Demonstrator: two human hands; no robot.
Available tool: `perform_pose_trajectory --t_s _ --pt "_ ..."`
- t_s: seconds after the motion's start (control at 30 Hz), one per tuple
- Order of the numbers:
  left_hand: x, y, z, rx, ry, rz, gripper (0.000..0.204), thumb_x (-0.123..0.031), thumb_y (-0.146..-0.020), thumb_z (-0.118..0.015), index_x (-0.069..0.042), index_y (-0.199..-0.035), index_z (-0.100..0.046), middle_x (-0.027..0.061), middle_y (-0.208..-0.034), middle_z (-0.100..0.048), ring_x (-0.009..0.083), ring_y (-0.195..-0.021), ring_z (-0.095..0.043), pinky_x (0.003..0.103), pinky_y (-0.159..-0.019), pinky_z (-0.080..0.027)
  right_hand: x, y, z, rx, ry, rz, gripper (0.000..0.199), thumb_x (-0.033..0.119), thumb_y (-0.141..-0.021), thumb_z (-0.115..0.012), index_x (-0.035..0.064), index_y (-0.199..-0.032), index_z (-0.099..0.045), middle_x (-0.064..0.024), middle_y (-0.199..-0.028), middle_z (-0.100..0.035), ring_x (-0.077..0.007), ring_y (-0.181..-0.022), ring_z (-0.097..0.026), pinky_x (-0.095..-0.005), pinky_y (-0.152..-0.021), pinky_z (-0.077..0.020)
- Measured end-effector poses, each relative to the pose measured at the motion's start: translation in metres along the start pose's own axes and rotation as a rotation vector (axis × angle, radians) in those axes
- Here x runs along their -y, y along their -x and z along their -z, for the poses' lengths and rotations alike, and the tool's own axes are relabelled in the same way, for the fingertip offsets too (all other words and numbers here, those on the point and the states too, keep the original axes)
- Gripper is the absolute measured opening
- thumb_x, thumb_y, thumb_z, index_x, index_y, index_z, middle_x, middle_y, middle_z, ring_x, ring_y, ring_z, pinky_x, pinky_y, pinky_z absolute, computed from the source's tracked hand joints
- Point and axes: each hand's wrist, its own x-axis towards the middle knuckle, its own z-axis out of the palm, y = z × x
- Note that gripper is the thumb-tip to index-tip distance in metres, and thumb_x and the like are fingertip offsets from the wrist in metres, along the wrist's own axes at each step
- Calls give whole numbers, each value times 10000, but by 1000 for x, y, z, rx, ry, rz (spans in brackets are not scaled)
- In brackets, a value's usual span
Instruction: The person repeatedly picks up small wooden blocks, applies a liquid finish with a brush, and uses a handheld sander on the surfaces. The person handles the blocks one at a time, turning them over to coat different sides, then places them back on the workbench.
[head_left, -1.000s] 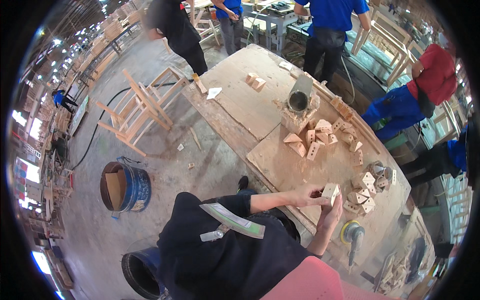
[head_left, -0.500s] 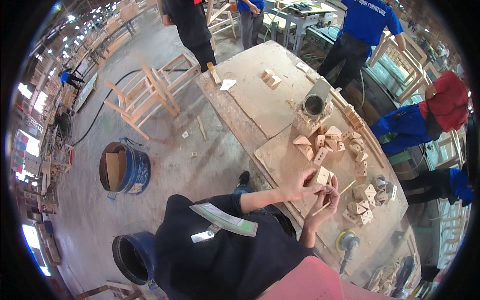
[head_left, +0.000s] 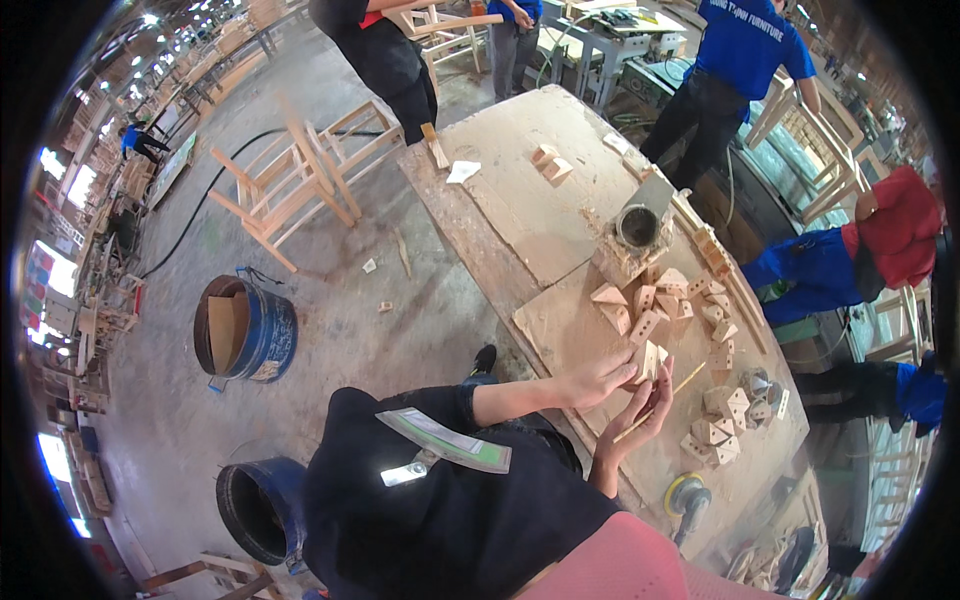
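Observation:
Over the worktable, my left hand grips a small pale wooden block between thumb and fingers. My right hand is closed at the block's other side, its fingertips touching it. A thin wooden stick passes through the fingers of that hand, with its ends showing on both sides. Just beyond my hands lie several loose triangular wooden blocks, some with drilled holes. Another pile of such blocks sits to the right of my right hand.
A glue-crusted pot stands past the blocks. Near the table's closer edge rests a sander with a yellow pad. Blue drums and a wooden chair frame occupy the floor at left. Several people work around the table, one in blue.
My hands and the block stay together, with the fingers shifted slightly around it. The person at the far edge now has an arm stretched out beside a wooden piece. The view has shifted slightly.

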Motion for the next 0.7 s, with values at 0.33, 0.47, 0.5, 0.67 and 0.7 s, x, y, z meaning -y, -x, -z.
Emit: perform_pose_trajectory --t_s 0.33,0.47,0.5,0.67,0.7 --pt "-27 -2 37 205 474 152 404 -247 -1009 -440 4 -1325 -427 66 -1295 -499 145 -1215 -465 298 -1081 -336 2 -10 -31 62 68 174 386 113 -972 -500 -48 -1314 -425 -221 -1441 -385 -297 -1290 -435 -391 -1065 -345" --pt "-47 1 53 226 454 212 421 -236 -989 -498 0 -1331 -428 49 -1278 -506 131 -1182 -477 296 -1048 -372 6 -16 -33 135 74 139 405 144 -973 -500 -57 -1317 -424 -223 -1429 -400 -298 -1293 -430 -397 -1068 -340" --pt "-47 -2 57 247 419 203 431 -235 -984 -511 -6 -1338 -424 46 -1276 -506 128 -1180 -476 293 -1038 -378 7 -18 -32 166 78 129 396 129 -977 -481 -61 -1320 -421 -222 -1425 -405 -298 -1296 -426 -396 -1071 -336" --pt "-69 -4 71 291 200 200 478 -300 -976 -529 -71 -1379 -411 10 -1252 -518 101 -1159 -476 281 -990 -401 9 -24 -41 239 44 106 394 127 -979 -472 -62 -1321 -421 -229 -1416 -412 -307 -1315 -407 -406 -1082 -322" --pt "-74 -3 71 292 158 206 480 -319 -979 -519 -80 -1381 -412 4 -1250 -520 98 -1153 -479 282 -988 -400 6 -25 -42 245 53 115 396 131 -978 -473 -60 -1322 -421 -229 -1421 -407 -309 -1322 -398 -407 -1085 -317"
